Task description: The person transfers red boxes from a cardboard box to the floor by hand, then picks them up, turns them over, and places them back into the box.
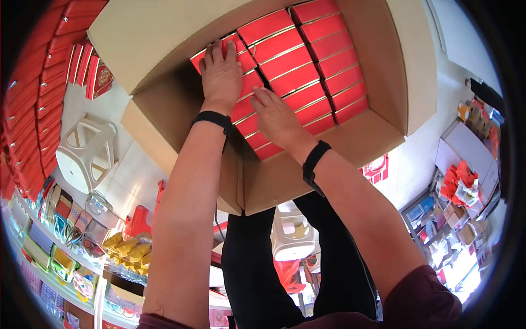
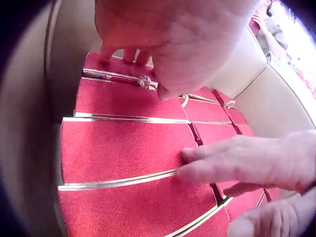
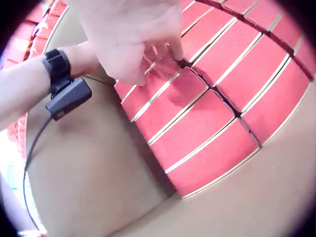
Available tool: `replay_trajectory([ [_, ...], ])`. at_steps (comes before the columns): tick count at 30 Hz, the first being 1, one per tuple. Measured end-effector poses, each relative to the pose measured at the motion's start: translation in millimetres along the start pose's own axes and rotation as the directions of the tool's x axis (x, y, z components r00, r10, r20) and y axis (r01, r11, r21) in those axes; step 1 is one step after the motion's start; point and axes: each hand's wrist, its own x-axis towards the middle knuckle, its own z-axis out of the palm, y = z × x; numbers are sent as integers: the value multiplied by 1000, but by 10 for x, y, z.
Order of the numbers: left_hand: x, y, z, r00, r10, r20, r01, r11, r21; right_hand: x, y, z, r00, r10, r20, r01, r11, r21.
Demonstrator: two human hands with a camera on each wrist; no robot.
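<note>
Red boxes (image 1: 300, 75) with pale gold edges stand in tight rows inside a large cardboard carton (image 1: 386, 60). My left hand (image 1: 222, 79) reaches to the far part of the left row, its fingers resting on the top of a red box. In the left wrist view a knotted cord (image 2: 144, 81) lies across the boxes near that hand. Closer to me, my right hand (image 1: 278, 118) has its fingers extended over the same row, fingertips at the seam beside the middle row. A dark gap lies between the left row and the carton's left wall.
Carton flaps (image 1: 148, 41) stick out around the opening. Left of it are a white stool (image 1: 87, 153), small red boxes (image 1: 90, 71) and tall red stacks (image 1: 49, 104). Goods fill shelves (image 1: 71, 290) at lower left. Another stool (image 1: 293, 236) is behind my legs.
</note>
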Motion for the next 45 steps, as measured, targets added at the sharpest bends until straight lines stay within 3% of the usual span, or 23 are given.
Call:
replay_trajectory([
  [3,38,-69,-77,995,-22,101,34,992,-120,-118,58,29,1000,31,-4,-30,997,70],
  [6,-44,-108,-113,997,-47,53,57,974,-218,-234,80,-147,996,89,-12,-86,988,127],
  [9,-89,-60,-50,998,-14,69,15,1000,-23,-227,87,-280,987,158,7,-156,970,185],
  [12,-114,23,27,1000,1,-7,0,999,54,-305,101,-255,980,198,16,-195,950,242],
  [15,-42,-26,-4,996,-48,74,57,990,-126,-394,83,-292,976,213,42,-216,934,284],
  [16,-50,-94,-3,999,-46,27,52,968,-246,-437,66,-350,970,233,73,-244,913,326],
  [17,-119,-138,-1,987,-160,2,152,934,-324,-466,63,-417,962,252,101,-272,890,366],
  [19,-316,-172,-30,925,-381,-20,326,818,-474,-578,92,-497,957,289,36,-274,854,443],
  [20,-402,-156,-10,855,-511,91,477,706,-523,-654,76,-513,952,306,11,-273,831,485],
  [22,-571,-133,112,640,-700,317,724,411,-554,-766,31,-600,929,370,10,-310,765,565],
  [25,-673,36,105,480,-615,626,827,79,-557,-905,-10,-714,891,446,82,-373,619,691],
  [26,-745,83,60,511,-480,713,822,30,-569,-954,-2,-738,876,466,122,-398,559,728],
  [29,-757,78,110,508,-408,759,831,-1,-557,-1080,-35,-720,837,536,104,-393,458,798],
  [33,-823,-54,155,522,-335,784,831,-6,-556,-1267,-187,-676,819,571,62,-363,432,826],
  [34,-781,-103,251,421,-394,817,886,-14,-464,-1336,-209,-534,818,573,40,-338,423,841],
  [35,-724,-143,327,369,-454,811,912,8,-411,-1418,-235,-494,816,578,17,-313,417,854],
  [36,-754,-412,951,530,-596,603,844,297,-447,-1523,-282,-572,799,601,19,-315,392,865],
  [37,-701,-332,753,555,-595,581,832,384,-401,-1643,-351,-656,780,625,21,-315,364,877],
  [39,-756,-34,211,739,-568,362,673,610,-418,-1905,-470,-831,748,663,34,-328,325,887],
  [41,-771,-89,-18,825,-390,408,555,691,-463,-2157,-556,-965,719,694,46,-345,298,890],
  [42,-754,-78,-200,814,-313,489,549,689,-472,-2260,-576,-907,702,709,65,-302,214,929],
  [45,-875,342,-773,900,-244,360,425,671,-607,-2533,-698,-964,683,724,99,-238,93,967],
])
